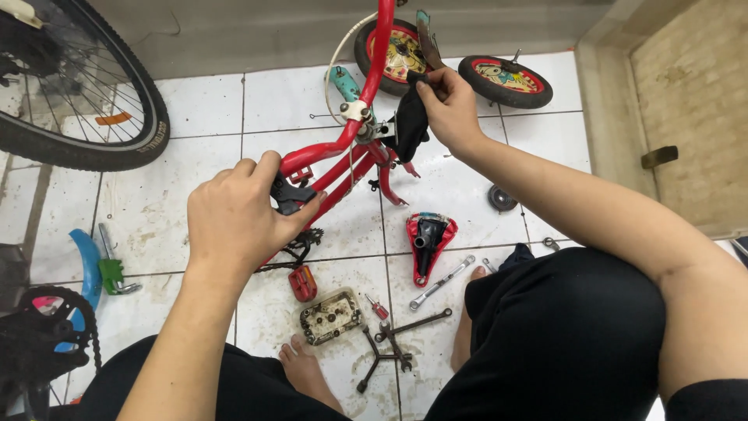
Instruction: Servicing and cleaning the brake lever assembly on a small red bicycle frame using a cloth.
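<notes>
1. On the white tiled floor [195, 101] a small red bike frame [366, 93] lies in front of a seated person with bare feet.
2. The left hand [238, 214] is closed over the lower part of the frame, its grip wrapped round a black part [290, 195] near the crank.
3. The right hand [448, 105] pinches a black rag [411, 125] between thumb and fingers, the rag pressed against the frame just beside a silver clamp [357, 111].
4. Beyond the right hand sit two small red-rimmed wheels [505, 80], one behind the frame and one to its right.
5. A red and black saddle [427, 242] lies upside down on the tiles, below the frame.
6. Nearer the feet lie a red pedal [302, 283], a greasy tray of small parts [330, 316], a small screwdriver [379, 308], a silver spanner [441, 282] and a dark cross wrench [380, 355].
7. At far left stand a large spoked wheel [93, 117], a blue mudguard [87, 269] and a green tool [113, 273], well apart from the hands.
</notes>
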